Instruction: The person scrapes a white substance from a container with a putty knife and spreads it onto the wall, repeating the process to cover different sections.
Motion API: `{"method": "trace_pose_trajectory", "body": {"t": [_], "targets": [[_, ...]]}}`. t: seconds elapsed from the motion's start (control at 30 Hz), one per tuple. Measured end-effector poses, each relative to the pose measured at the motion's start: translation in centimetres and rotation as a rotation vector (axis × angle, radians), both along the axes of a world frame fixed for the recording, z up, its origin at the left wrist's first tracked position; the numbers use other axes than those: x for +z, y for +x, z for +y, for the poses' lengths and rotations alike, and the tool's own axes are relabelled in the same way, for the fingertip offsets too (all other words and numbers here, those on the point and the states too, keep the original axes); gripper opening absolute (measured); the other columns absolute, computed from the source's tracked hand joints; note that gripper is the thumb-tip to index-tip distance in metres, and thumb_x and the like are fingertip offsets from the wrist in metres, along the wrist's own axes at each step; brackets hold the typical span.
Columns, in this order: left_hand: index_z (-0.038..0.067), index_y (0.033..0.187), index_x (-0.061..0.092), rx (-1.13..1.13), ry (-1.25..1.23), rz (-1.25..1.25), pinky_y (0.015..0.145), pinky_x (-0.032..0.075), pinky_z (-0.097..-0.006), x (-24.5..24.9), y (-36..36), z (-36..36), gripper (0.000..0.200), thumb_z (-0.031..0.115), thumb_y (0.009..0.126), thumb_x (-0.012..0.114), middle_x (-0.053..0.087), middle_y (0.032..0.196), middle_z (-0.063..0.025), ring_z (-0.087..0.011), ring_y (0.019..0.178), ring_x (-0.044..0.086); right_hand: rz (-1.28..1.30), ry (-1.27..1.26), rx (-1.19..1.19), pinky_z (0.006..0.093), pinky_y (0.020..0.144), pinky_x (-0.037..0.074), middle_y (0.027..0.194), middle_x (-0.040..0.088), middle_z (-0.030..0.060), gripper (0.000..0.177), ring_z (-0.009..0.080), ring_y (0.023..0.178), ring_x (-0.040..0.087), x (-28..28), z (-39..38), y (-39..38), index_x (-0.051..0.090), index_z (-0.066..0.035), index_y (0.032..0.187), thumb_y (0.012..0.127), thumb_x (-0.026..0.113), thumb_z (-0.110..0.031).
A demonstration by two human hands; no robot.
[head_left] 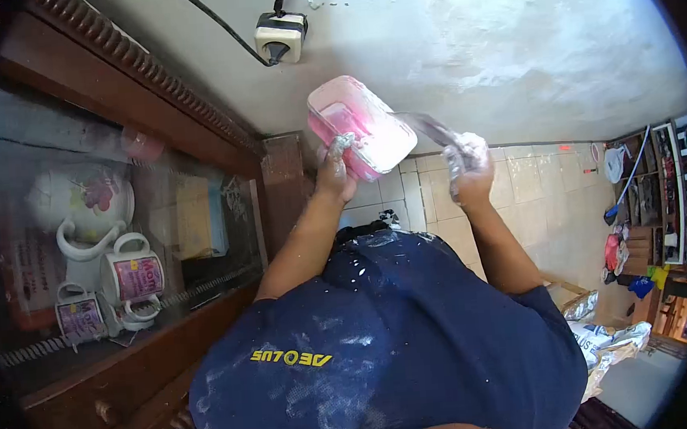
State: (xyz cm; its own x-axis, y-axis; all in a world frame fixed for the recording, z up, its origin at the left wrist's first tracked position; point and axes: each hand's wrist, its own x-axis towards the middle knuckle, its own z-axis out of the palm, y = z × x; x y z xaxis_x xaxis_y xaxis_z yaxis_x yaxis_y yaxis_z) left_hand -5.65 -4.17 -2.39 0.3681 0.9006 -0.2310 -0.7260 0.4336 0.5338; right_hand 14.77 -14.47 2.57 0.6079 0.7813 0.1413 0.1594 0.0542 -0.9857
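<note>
My left hand (338, 169) grips a pink plastic container (325, 126) from below, with its thumb over the side. White paste coats much of the container's inside and rim, and smears that thumb. My right hand (470, 172) is closed around a putty knife (431, 127), whose blade reaches to the container's right edge. Thick white paste covers the fingers of the right hand, so the handle is mostly hidden. Just ahead of both hands stands the wall (524, 58), with whitish paste spread over it in uneven patches.
A wall socket (280, 37) with a plugged-in black cable sits at the upper left. Along the left stands a wooden glass-front cabinet (193, 113) holding several mugs (135, 275). A paper sack (608, 347) lies at lower right. Shelves (661, 192) stand far right on the tiled floor (518, 202).
</note>
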Motion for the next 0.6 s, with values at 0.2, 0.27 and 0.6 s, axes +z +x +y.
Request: {"method": "trace_pose_trajectory", "body": {"t": [0.2, 0.27, 0.6], "targets": [[0.004, 0.103, 0.057, -0.038, -0.055, -0.065, 0.078, 0.054, -0.0344, 0.9, -0.4, 0.3, 0.022, 0.012, 0.083, 0.056, 0.064, 0.092, -0.005, -0.0182, 0.086, 0.064, -0.929, 0.246, 0.622, 0.0429, 0.097, 0.044, 0.113, 0.062, 0.0132, 0.043, 0.0324, 0.111, 0.056, -0.1, -0.6, 0.9, 0.061, -0.007, 0.107, 0.065, 0.059, 0.003], [0.004, 0.103, 0.057, -0.05, -0.06, -0.038, 0.079, 0.054, -0.0348, 1.5, -0.6, 0.3, 0.021, 0.013, 0.084, 0.055, 0.064, 0.095, -0.0053, -0.0186, 0.087, 0.064, -0.965, 0.239, 0.712, 0.0431, 0.1, 0.042, 0.115, 0.061, 0.013, 0.044, 0.0315, 0.111, 0.057, 0.5, -1.0, 1.8, 0.061, -0.007, 0.108, 0.065, 0.061, 0.003], [0.005, 0.107, 0.056, -0.012, -0.092, -0.005, 0.086, 0.052, -0.0355, 0.3, -0.2, 0.4, 0.028, 0.016, 0.081, 0.057, 0.063, 0.099, -0.0045, -0.0187, 0.091, 0.063, -0.892, 0.1, 0.832, 0.0421, 0.1, 0.042, 0.118, 0.06, 0.0148, 0.036, 0.0314, 0.115, 0.054, 2.7, -5.2, 4.9, 0.061, -0.006, 0.109, 0.073, 0.061, -0.007]]}}
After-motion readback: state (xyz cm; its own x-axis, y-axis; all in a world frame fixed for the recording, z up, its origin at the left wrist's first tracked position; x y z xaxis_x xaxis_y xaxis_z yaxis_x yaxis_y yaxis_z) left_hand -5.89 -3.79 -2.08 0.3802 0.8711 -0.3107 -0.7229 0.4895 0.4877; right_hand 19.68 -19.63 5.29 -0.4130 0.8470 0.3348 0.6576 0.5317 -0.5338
